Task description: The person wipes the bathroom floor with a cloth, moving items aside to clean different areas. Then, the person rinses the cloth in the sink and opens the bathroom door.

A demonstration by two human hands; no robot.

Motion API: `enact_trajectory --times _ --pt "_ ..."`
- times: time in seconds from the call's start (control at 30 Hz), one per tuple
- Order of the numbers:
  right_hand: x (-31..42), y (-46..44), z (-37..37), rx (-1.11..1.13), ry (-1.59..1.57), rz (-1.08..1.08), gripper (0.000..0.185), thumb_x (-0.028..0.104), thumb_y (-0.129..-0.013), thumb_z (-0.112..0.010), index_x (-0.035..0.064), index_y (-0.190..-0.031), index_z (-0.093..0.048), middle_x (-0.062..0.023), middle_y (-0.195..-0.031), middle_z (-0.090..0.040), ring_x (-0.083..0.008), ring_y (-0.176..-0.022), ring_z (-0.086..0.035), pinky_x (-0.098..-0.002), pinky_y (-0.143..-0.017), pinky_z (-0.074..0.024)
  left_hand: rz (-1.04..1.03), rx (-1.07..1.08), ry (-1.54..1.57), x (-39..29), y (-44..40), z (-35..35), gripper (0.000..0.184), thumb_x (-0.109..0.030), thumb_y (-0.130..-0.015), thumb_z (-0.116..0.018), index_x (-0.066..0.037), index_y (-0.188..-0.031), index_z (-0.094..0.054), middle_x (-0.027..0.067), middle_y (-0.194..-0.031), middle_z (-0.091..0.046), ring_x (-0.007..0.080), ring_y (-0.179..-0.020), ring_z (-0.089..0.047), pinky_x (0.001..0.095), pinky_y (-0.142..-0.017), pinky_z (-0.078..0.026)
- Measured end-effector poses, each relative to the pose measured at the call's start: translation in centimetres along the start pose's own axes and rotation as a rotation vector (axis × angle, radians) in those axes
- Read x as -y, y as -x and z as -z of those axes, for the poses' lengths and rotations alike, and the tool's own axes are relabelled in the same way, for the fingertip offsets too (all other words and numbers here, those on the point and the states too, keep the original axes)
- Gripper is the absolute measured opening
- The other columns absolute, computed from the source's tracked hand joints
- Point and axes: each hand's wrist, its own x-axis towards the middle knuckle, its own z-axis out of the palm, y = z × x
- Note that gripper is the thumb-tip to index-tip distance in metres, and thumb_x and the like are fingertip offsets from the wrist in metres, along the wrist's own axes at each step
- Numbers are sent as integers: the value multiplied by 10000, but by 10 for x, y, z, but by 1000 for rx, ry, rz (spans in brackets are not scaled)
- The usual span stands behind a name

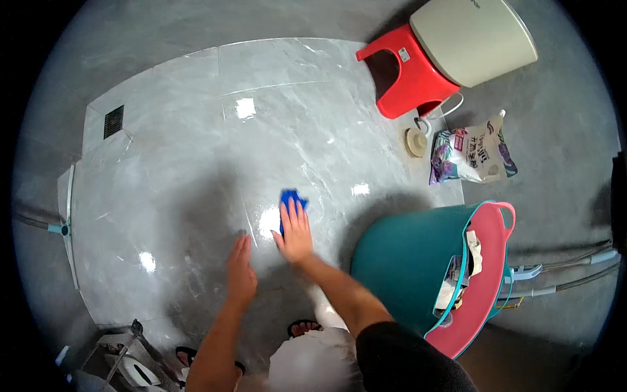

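My right hand (pixel 296 232) holds a crumpled blue cloth (pixel 292 195) down against the grey tiled floor (pixel 176 137). Its fingers reach forward over the cloth, with the thumb out to the left, and much of the cloth is hidden beneath the palm. To the left, my left hand (pixel 242 271) has its fingers stretched forward and holds nothing. Whether it touches the floor, I cannot tell. Bright light reflections lie on the tiles around both hands.
On the right stands a teal tub (pixel 398 251) with a pink inside, holding clothes. Beyond it are a printed bag (pixel 477 153), a red stool (pixel 418 75) and a beige container (pixel 473 39). A drain grate (pixel 113 122) sits far left; a rack (pixel 124 359) stands lower left.
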Motion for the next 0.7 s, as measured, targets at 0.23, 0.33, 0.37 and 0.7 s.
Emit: enact_trajectory --times 0.23,0.33,0.37,0.7 --pt "-81 -3 9 -474 152 -709 688 212 -913 -535 -28 -1493 -255 -282 -1543 -236 -466 -1415 -232 -539 -1172 -142 13 18 -5 6 -3 19 710 104 -736 -407 2 -1439 -398 209 -1478 -403 375 -1379 -368 459 -1148 -279" --pt "-34 24 -21 -508 178 -522 706 107 -860 -502 -48 -1493 -230 -275 -1553 -224 -467 -1419 -223 -544 -1169 -157 -28 45 -73 -5 -7 19 701 98 -741 -421 3 -1435 -403 211 -1470 -413 376 -1372 -379 447 -1144 -291" --pt "-17 23 -28 -432 104 -392 702 69 -838 -502 -40 -1487 -258 -267 -1554 -229 -460 -1419 -231 -528 -1171 -171 -46 61 -114 -8 -7 19 698 96 -743 -425 3 -1435 -404 212 -1468 -417 376 -1370 -383 442 -1142 -296" --pt "38 -6 66 -306 -1388 -917 333 62 -840 -438 26 -1107 -634 -139 -936 -680 -240 -773 -648 -348 -679 -550 210 139 79 -112 31 71 661 101 -788 -450 -2 -1438 -394 216 -1465 -423 388 -1370 -384 435 -1118 -332"
